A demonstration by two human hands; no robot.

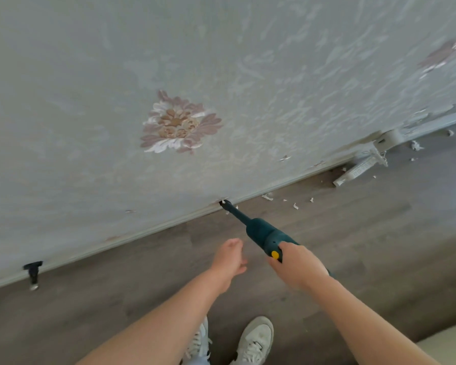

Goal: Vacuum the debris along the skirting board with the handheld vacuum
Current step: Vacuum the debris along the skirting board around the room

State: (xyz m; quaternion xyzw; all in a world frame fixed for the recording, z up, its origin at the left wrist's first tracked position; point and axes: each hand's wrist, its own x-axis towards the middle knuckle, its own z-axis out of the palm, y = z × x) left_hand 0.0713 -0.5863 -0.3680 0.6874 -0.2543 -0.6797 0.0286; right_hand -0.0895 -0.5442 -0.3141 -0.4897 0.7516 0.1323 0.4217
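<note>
Debris [295,206] lies as small white flakes on the grey wood-look floor [353,233] just beside the skirting board [148,234], to the right of the nozzle tip, with more flakes farther right along the board near a loose white trim piece [358,171]. The right hand [296,266] grips the rear of the dark green handheld vacuum [261,233], fingers curled round its body next to the yellow button [275,255]; the narrow nozzle [229,208] touches the skirting board where it meets the floral wallpaper [179,122]. The left hand [229,259] hovers near the vacuum's left side, holding nothing, fingers loosely curled. White sneakers [256,341] stand on the floor well apart from the board. A black fitting [33,271] sits at the board's left end
</note>
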